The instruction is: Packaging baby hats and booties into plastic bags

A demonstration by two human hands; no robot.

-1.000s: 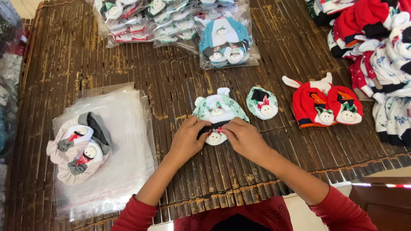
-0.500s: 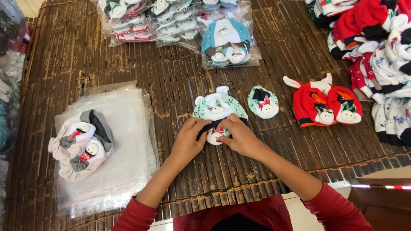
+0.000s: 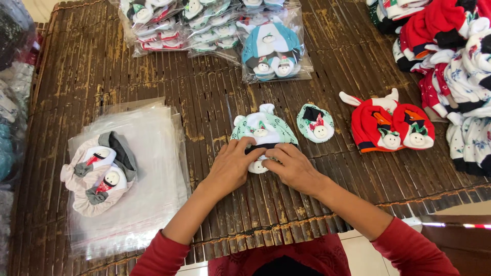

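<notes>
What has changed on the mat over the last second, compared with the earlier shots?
Very little. Both hands, left hand and right hand, remain pressed together on the small mitten below the mint hat, with only slight finger shifts. The other mitten, red set, grey set on the bag stack and the packed bags stayed put.

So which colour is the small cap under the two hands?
Pale mint green with white, cap seen in the head view.
</notes>
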